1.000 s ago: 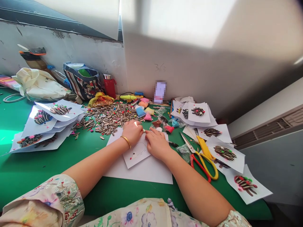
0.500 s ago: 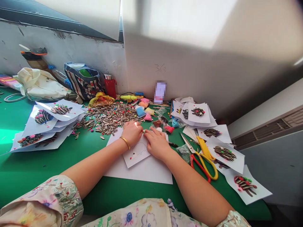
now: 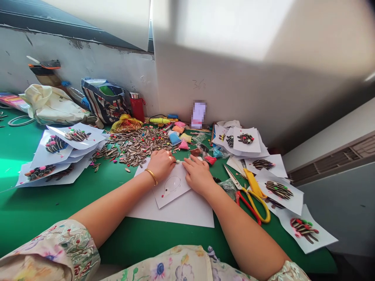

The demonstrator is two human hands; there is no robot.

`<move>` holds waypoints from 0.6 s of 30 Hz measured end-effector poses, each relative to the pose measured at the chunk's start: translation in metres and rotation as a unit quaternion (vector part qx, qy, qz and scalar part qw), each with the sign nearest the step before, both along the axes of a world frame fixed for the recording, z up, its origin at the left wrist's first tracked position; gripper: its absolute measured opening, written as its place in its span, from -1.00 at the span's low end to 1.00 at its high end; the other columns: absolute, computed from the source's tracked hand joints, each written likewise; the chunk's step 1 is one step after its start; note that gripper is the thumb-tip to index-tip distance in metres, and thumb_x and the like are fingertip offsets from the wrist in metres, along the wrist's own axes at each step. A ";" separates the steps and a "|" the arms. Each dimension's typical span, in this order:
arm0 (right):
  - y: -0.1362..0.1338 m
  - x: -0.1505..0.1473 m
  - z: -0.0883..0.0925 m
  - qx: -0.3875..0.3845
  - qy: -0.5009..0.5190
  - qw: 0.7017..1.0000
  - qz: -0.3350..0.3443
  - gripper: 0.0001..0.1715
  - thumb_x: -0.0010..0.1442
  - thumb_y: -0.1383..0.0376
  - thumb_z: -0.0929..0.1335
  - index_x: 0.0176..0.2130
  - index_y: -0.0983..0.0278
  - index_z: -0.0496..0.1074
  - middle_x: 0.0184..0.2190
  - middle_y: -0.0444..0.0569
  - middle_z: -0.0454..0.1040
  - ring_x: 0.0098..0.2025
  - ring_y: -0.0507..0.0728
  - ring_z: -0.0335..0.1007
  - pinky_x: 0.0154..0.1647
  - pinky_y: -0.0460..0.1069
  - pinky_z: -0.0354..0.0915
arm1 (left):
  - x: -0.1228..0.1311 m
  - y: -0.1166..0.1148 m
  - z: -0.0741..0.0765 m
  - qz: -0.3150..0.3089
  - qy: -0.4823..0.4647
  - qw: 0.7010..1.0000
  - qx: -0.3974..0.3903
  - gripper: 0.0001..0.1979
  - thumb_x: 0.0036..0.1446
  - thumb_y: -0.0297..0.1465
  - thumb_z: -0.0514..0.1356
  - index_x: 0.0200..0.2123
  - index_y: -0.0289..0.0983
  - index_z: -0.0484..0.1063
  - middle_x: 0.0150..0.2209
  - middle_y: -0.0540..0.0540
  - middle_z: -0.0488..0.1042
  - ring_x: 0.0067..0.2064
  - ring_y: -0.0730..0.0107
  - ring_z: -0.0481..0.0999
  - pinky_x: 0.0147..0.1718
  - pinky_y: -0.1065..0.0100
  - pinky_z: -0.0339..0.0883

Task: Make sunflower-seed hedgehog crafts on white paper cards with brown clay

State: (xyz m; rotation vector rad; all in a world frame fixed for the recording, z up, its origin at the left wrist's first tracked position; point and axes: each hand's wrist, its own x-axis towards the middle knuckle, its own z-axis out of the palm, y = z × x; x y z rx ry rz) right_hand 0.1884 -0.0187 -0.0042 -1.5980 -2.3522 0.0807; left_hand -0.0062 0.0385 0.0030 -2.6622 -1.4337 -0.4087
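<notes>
Table [image 3: 43, 203] space, covered in green, is divided by use. Finished hedgehog pictures [image 3: 55, 146] are pushed to the far left and another group of finished sheets [image 3: 281, 189] to the right, so the middle stays free for the hands. There a large white sheet [image 3: 181, 212] lies flat as an underlay, just in front of the person. The pile of sunflower seeds [image 3: 137, 144] is spread directly behind it, touching its far corner, within easy reach of the left hand. Small clay packets [image 3: 178, 136] lie beside the seeds, and yellow-handled scissors [image 3: 252, 199] rest to the right of the underlay, near the right arm.

On the underlay lies a small card [image 3: 171, 187] with a hedgehog outline, turned at an angle. Both hands are at its upper edge, and their weight keeps it from sliding.

The left hand [image 3: 161, 164], with a gold bracelet [image 3: 152, 176] on the wrist, has its fingers curled in, and thumb and forefinger are pinched on a small pale piece [image 3: 177, 161] at the card's top edge. It is probably clay, but it is too small to be sure. The right hand [image 3: 199, 175] rests palm down on the card, its fingers close together and the tips meeting that same piece. I cannot tell whether they grip it or only touch it.
</notes>
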 end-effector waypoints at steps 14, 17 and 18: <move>0.013 0.048 0.034 -0.071 -0.019 0.985 -0.154 -0.70 0.23 0.37 0.24 -0.20 0.19 0.54 -0.20 0.01 0.55 -0.14 0.18 0.40 -0.15 0.02 0.20 | 0.004 0.001 0.006 0.035 -0.005 0.999 -0.008 -0.78 0.24 -0.34 0.11 -0.37 -0.20 0.54 -0.27 -0.16 0.54 -0.11 0.12 0.41 -0.12 0.09 0.12; 0.013 0.046 0.032 -0.099 -0.051 0.986 -0.127 -0.66 0.24 0.38 0.25 -0.12 0.16 0.54 -0.08 0.00 0.54 -0.04 0.19 0.39 -0.11 0.02 0.20 | 0.002 0.000 0.006 0.034 -0.006 0.999 -0.006 -0.78 0.22 -0.31 0.13 -0.40 -0.20 0.54 -0.26 -0.17 0.53 -0.10 0.11 0.40 -0.09 0.07 0.12; 0.013 0.044 0.030 -0.092 -0.057 0.986 -0.127 -0.63 0.23 0.39 0.25 -0.05 0.16 0.52 -0.01 0.01 0.52 0.01 0.20 0.37 -0.07 0.03 0.20 | 0.002 0.000 0.006 0.033 -0.006 0.999 -0.007 -0.78 0.21 -0.30 0.14 -0.40 -0.20 0.54 -0.26 -0.17 0.53 -0.09 0.10 0.39 -0.07 0.06 0.12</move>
